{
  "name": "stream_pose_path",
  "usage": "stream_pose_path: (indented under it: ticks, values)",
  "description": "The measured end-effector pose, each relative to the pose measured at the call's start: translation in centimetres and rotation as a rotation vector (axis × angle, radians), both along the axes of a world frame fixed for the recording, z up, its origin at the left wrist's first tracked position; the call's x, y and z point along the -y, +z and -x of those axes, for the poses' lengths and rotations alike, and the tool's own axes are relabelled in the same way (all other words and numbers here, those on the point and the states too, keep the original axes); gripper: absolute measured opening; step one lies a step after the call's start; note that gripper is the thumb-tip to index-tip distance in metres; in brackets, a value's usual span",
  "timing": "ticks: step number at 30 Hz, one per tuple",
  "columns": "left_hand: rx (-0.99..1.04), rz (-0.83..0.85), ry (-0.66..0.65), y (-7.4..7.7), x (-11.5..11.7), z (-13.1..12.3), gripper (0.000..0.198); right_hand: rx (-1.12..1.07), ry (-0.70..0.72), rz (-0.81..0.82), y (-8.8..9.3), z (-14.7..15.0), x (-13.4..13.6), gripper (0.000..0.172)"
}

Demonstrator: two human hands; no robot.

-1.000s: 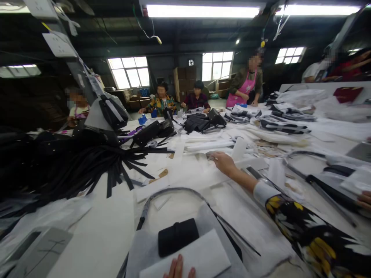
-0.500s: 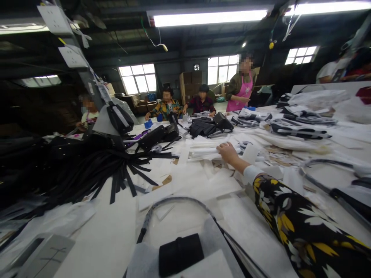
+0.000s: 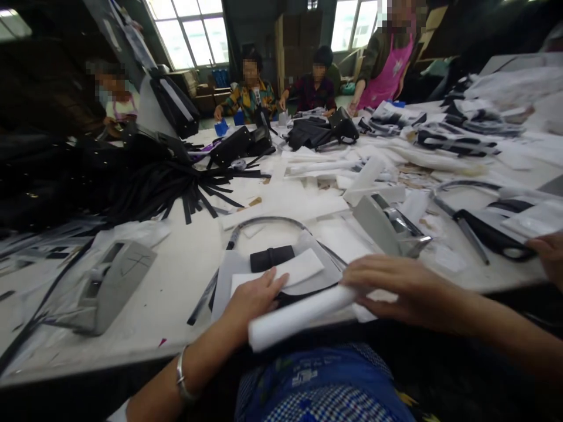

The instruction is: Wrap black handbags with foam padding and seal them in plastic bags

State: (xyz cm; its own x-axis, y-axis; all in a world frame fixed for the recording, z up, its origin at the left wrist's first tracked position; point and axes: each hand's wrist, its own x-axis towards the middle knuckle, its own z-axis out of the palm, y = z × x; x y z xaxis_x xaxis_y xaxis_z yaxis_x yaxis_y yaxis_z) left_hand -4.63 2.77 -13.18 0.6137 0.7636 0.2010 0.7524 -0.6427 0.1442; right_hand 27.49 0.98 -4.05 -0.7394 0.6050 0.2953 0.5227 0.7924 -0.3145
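My left hand [image 3: 253, 299], with a bangle at the wrist, lies with its fingers stretched out on a flat white sheet [image 3: 303, 268]. Under that sheet is a bag piece with a black strap loop [image 3: 264, 258] and a long, wrapped curved handle [image 3: 272, 221]. My right hand [image 3: 391, 284] grips one end of a rolled white sheet [image 3: 299, 319], whose other end slants down towards my lap at the table's front edge. Some of the right fingers are hidden behind the roll.
Grey tape dispensers stand left [image 3: 118, 287] and right [image 3: 387, 225]. Black straps [image 3: 162, 181] pile up at the left. Another person's hand [image 3: 549, 252] is at the right edge, near a second bag [image 3: 492, 234]. Several people sit or stand across the table.
The view has tilted down. The floral-sleeved arm reaching to the white sheets is gone from there. Both my hands now show over the bag, the right with a rolled white sheet.
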Motion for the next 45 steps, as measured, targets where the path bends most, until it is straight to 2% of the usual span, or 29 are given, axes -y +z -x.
stream_pose_path:
  ticks: [2, 6, 11, 14, 16, 17, 20, 23, 25, 27, 29, 32, 35, 37, 40, 42, 44, 45]
  values:
    - [-0.075, 0.049, -0.010, 0.8, -0.3, 0.0, 0.054, 0.037, 0.039, -0.028, -2.7, 0.8, 3.2, 0.026]
    - [-0.193, 0.155, 0.011, 2.4, -0.2, -0.5, 0.053, 0.024, -0.121, -0.269, -8.0, 4.2, 5.7, 0.027]
    - [-0.179, 0.127, -0.006, 3.2, 0.4, -0.6, 0.052, -0.126, -0.258, -0.426, -12.4, 9.1, 4.6, 0.030]
    - [-0.153, 0.137, -0.021, 2.6, 0.8, -0.3, 0.066, -0.222, -0.331, -0.449, -14.4, 11.2, 3.5, 0.024]
    - [-0.141, 0.125, -0.009, 1.6, 1.2, -0.2, 0.079, -0.263, -0.360, -0.426, -15.3, 12.0, 3.2, 0.024]
    - [-0.136, 0.103, 0.006, 0.9, 1.4, -0.2, 0.080, -0.279, -0.368, -0.400, -15.6, 12.2, 3.2, 0.026]
    - [-0.083, -0.027, 0.037, -1.5, 1.9, -0.2, 0.067, -0.310, -0.320, -0.339, -15.4, 11.6, 3.8, 0.030]
    - [-0.038, -0.165, 0.022, -3.5, 2.2, -0.2, 0.062, -0.291, -0.233, -0.402, -13.7, 9.2, 4.2, 0.037]
    - [-0.053, -0.219, 0.013, -4.2, 2.4, -0.1, 0.062, -0.201, -0.274, -0.433, -12.4, 7.3, 3.7, 0.048]
    - [-0.082, -0.251, 0.022, -4.3, 2.6, -0.2, 0.064, -0.076, -0.335, -0.417, -11.7, 5.6, 2.6, 0.055]
    - [-0.115, -0.266, 0.035, -4.1, 3.0, -0.7, 0.066, -0.012, -0.335, -0.389, -12.0, 4.6, 1.3, 0.054]
    - [-0.158, -0.244, 0.076, -3.3, 3.6, -2.1, 0.063, -0.077, -0.290, -0.391, -14.1, 4.2, -0.2, 0.048]
    - [-0.160, -0.175, 0.149, -2.9, 3.9, -3.9, 0.052, -0.175, -0.316, -0.408, -15.7, 4.3, -0.6, 0.045]
    - [-0.154, -0.156, 0.180, -3.1, 3.9, -4.7, 0.050, -0.193, -0.337, -0.386, -15.7, 4.5, -0.3, 0.044]
    - [-0.158, -0.218, 0.185, -3.8, 3.8, -4.8, 0.057, -0.216, -0.356, -0.303, -14.5, 4.6, 1.0, 0.045]
    - [-0.160, -0.267, 0.176, -4.2, 3.8, -4.5, 0.061, -0.341, -0.387, -0.236, -13.9, 4.7, 2.6, 0.040]
    - [-0.160, -0.291, 0.168, -4.6, 3.8, -4.2, 0.062, -0.522, -0.470, -0.090, -13.8, 4.7, 4.5, 0.028]
    - [-0.159, -0.296, 0.166, -4.6, 3.8, -4.1, 0.063, -0.598, -0.522, 0.042, -13.8, 4.7, 5.4, 0.021]
